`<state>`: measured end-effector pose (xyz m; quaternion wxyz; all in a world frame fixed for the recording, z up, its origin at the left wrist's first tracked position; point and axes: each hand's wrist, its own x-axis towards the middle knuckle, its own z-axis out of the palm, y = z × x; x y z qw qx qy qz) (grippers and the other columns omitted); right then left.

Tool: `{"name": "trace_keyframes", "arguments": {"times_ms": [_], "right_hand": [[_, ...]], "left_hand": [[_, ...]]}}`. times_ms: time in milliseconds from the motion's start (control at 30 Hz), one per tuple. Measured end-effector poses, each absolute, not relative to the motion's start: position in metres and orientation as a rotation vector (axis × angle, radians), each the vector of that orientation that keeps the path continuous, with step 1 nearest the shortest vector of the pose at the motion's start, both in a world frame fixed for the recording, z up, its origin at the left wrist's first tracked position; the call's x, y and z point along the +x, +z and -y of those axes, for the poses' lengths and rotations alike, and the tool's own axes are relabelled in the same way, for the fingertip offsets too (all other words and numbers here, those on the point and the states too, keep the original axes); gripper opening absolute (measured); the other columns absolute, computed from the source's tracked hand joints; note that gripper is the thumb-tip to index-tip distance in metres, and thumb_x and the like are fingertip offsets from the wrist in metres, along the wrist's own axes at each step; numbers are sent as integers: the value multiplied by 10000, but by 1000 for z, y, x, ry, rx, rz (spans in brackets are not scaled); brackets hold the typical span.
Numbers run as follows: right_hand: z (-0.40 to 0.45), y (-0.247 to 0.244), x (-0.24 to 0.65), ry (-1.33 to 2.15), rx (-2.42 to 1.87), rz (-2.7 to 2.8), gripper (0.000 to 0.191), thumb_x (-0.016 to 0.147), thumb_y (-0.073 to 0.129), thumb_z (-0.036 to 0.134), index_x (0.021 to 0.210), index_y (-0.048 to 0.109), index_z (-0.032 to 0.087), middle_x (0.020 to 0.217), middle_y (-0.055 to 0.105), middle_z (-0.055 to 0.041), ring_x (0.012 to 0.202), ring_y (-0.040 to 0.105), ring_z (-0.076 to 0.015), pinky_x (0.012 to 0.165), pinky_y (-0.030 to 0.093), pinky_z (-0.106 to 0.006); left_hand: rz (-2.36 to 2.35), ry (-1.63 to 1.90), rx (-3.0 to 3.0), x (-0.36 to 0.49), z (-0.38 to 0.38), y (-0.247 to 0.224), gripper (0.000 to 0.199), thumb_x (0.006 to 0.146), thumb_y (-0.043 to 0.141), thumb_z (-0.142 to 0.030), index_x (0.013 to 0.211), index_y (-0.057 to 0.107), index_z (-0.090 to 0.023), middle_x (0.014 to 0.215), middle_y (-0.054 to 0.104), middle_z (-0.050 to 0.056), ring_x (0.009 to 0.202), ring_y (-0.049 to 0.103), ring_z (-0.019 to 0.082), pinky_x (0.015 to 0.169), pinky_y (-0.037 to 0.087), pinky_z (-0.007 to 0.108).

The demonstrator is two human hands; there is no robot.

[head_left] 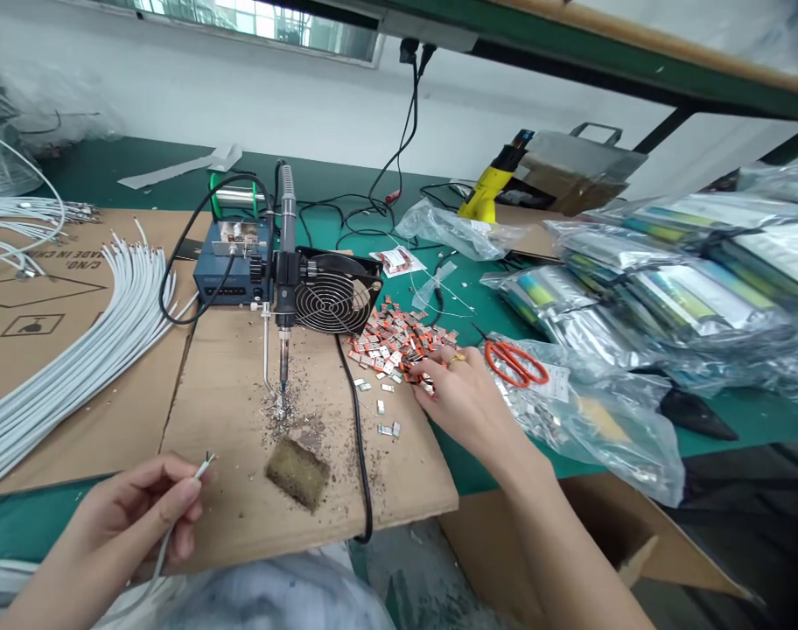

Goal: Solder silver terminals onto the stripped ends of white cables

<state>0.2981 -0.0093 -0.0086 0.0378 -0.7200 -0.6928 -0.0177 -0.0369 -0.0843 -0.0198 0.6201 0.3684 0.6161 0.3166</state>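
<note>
My left hand, at the lower left, pinches a grey-white cable near its end, where thin stripped wires stick up past the fingertips. On the right, my right hand reaches down to a heap of small metal-and-orange connectors. Its thumb and fingers are drawn together at the heap's edge, and whatever lies between them is hidden. Several loose connector pieces lie on the cardboard just left of it. Between my hands a soldering iron hangs tip-down in a stand.
A worn brown sponge lies on the cardboard, crossed by a black cord. Behind stand a black fan, a blue soldering station and a solder spool. Bundled white cables lie left; orange-handled scissors and plastic-wrapped packs right.
</note>
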Motion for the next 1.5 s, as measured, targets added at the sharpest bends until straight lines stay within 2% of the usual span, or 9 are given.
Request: {"name": "trace_keyframes", "arguments": {"times_ms": [200, 367, 567, 667, 933, 1033, 1200, 1333, 1500], "right_hand": [[2, 8, 302, -24, -2099, 2339, 212, 745, 421, 236, 752, 619, 161, 776, 530, 1, 705, 305, 61, 796, 182, -110], [21, 13, 300, 49, -1921, 2398, 291, 813, 360, 271, 770, 616, 142, 718, 558, 28, 599, 378, 95, 606, 210, -63], [49, 13, 280, 172, -1624, 2357, 260, 819, 400, 292, 1022, 556, 336, 864, 580, 157, 712, 511, 189, 617, 317, 86], [54, 16, 262, 218, -1518, 2390, 298, 840, 342, 253, 948, 582, 392, 859, 575, 171, 715, 506, 187, 629, 320, 77], [45, 17, 227, 1066, -1653, 2249, 297, 820, 356, 390, 899, 592, 229, 894, 570, 71, 747, 493, 148, 672, 363, 55], [37, 13, 218, 1180, -1581, 2125, 299, 795, 407, 399, 821, 599, 170, 894, 561, 49, 787, 489, 148, 703, 367, 68], [23, 5, 199, 1275, -1590, 1825, 310, 732, 503, 379, 751, 561, 75, 678, 496, 18, 583, 392, 137, 529, 309, 42], [14, -1, 185, 1633, -1580, 1470, 488, 635, 562, 508, 806, 449, 66, 609, 457, 51, 442, 407, 84, 427, 365, -40], [9, -7, 176, 1824, -1493, 1230, 676, 487, 650, 563, 884, 411, 71, 714, 533, 21, 512, 526, 23, 480, 466, -66]], "left_hand": [[-1440, 707, 1024, -31, 81, -15, 516, 634, 604, -632, 711, 537, -126, 445, 409, -46, 380, 352, 18, 384, 267, 102], [-1337, 622, 1164, -31, 71, -18, 514, 729, 523, -596, 962, 519, -138, 599, 485, -37, 362, 381, 20, 362, 267, 127], [-1274, 404, 1341, -24, 52, -2, 337, 837, 452, -403, 1005, 527, -121, 439, 403, -71, 370, 395, 47, 377, 288, 125], [-1252, 347, 1363, -19, 44, 3, 310, 834, 456, -393, 975, 535, -129, 509, 434, -60, 390, 420, 44, 383, 310, 127], [-1101, 331, 1487, -11, 12, 3, 300, 842, 431, -400, 753, 479, -117, 649, 480, -28, 393, 446, 23, 335, 301, 111], [-1106, 296, 1483, -6, -2, 2, 247, 825, 466, -354, 800, 501, -111, 663, 502, -16, 405, 440, 30, 318, 311, 113], [-1106, 349, 1390, -4, -8, 3, 215, 793, 531, -305, 824, 545, -92, 591, 467, -38, 396, 414, 20, 315, 300, 100], [-1071, 316, 1354, -8, -7, 3, 266, 790, 548, -325, 914, 590, -93, 560, 456, -47, 373, 398, 18, 316, 307, 105], [-1049, 340, 1325, -10, -8, -3, 307, 803, 531, -329, 997, 626, -111, 676, 559, 2, 372, 424, 14, 319, 309, 112]]}}
